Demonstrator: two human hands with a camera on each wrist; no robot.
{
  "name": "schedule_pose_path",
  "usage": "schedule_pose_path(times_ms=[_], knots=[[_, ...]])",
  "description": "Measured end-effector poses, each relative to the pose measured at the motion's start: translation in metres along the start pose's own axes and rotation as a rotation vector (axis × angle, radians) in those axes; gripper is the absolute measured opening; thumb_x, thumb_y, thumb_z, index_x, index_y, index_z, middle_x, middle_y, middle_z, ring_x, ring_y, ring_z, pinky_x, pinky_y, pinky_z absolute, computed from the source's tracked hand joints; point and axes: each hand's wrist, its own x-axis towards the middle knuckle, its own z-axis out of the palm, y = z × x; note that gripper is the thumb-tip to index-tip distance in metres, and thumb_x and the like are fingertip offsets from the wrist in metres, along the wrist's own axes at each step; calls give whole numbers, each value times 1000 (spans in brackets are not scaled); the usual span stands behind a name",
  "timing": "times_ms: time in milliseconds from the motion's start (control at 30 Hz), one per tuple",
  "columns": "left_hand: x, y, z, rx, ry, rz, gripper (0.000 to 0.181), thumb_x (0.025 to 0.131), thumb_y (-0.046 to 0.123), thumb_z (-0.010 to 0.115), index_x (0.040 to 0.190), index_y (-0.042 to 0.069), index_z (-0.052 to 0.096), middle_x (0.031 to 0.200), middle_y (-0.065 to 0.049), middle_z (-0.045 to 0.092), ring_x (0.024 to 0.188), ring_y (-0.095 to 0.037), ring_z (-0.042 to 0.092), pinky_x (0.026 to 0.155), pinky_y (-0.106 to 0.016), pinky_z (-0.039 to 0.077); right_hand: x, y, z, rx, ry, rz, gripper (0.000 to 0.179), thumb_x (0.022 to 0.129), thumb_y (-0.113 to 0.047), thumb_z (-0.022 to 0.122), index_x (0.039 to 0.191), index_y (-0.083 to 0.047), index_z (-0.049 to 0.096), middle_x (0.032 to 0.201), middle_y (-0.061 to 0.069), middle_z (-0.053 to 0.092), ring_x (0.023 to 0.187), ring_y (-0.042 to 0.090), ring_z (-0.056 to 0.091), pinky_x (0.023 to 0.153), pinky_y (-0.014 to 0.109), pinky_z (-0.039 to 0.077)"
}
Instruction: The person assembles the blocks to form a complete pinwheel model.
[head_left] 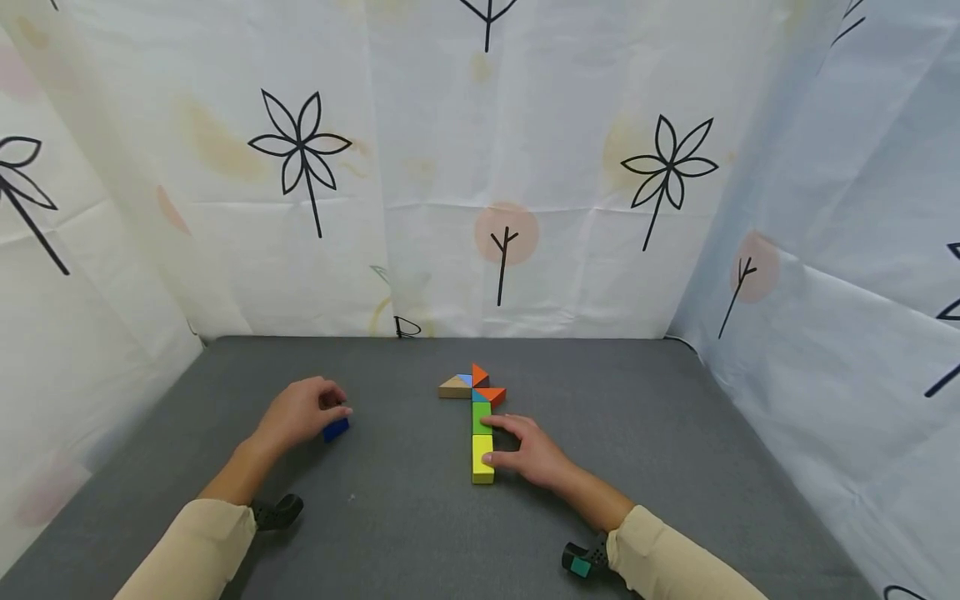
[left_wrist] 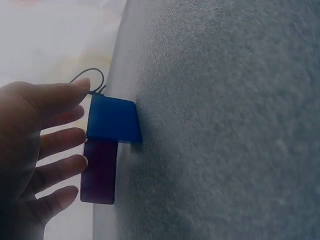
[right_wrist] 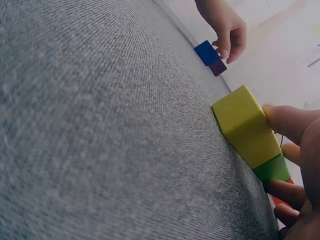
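Observation:
My left hand (head_left: 306,408) is at a blue block (head_left: 336,431) on the left of the table. In the left wrist view a dark purple block (left_wrist: 99,172) adjoins the blue one, with my fingertips at its edge and my thumb near the blue block's top. My right hand (head_left: 534,452) rests its thumb on a yellow block (head_left: 483,460) and its index finger on a green block (head_left: 482,418). These two lie end to end. Past the green block come a small blue triangle (head_left: 477,395), orange triangular blocks (head_left: 492,395), a wooden triangle (head_left: 454,388) and a light-blue piece (head_left: 466,379).
A grey cloth-covered table (head_left: 405,533) lies beneath everything. White fabric (head_left: 435,167) printed with plants and leaves hangs behind it and along both sides. Black camera mounts (head_left: 279,512) sit at the wrists.

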Motion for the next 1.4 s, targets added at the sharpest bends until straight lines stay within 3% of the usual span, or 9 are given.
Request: schedule_pose_path(times_ms=[267,500,833,1167,1400], knots=[[-4,-1,-2,68,-94,-45,32,81,36,79,98,11,72,80,3,60,69,-14,54,64,-40,47,0,1,0,-2,5,-5,55,86,-29,76,136,-15,58,140,14,50,131,38,36,102,61,29],[-4,-2,-2,80,-124,2,21,79,30,80,91,14,71,74,5,56,65,-14,50,59,-35,43,0,2,0,-2,4,-8,55,85,-29,76,136,-15,58,139,12,51,131,37,37,102,60,29],[2,15,-6,91,-94,45,12,83,27,78,86,17,71,76,7,57,65,-11,49,60,-34,43,-1,2,-1,-3,-3,-21,55,86,-29,76,136,-14,58,139,12,51,130,37,38,101,59,31],[13,38,-3,-1,-31,56,15,84,25,78,90,13,72,80,4,61,69,-12,54,62,-34,46,-1,2,-1,-9,-6,-20,55,86,-29,75,136,-14,58,139,12,51,131,37,37,103,59,29],[22,54,8,-69,-9,102,14,83,21,79,90,13,70,80,4,60,71,-13,53,63,-32,46,-1,1,-3,1,-9,-33,54,87,-26,75,136,-13,58,139,12,51,130,38,38,102,60,29]])
